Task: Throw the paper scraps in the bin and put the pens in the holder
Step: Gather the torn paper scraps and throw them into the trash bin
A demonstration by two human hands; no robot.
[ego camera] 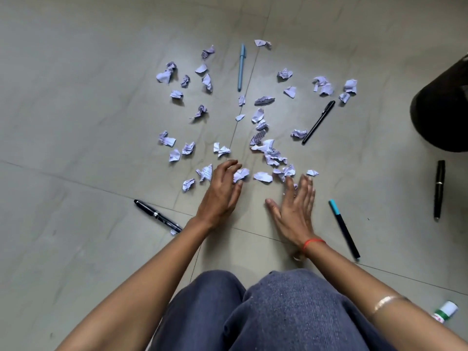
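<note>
Several crumpled paper scraps point(263, 100) lie scattered over the tiled floor ahead of me. My left hand point(222, 191) curls its fingers around one scrap point(241, 175). Flat beside it, fingers spread, my right hand point(293, 211) touches the nearest scraps point(286, 172) with its fingertips. Several pens lie around: a light blue pen point(241, 67) at the far centre, a black pen point(319, 122) to the right, a black pen point(158, 216) at the left, a teal-capped pen point(344, 229) by my right wrist, and a black pen point(439, 189) far right.
A dark round container point(443, 107) stands at the right edge. A small white and green bottle point(447, 310) lies at the lower right. My knees in blue trousers point(266, 312) fill the bottom centre.
</note>
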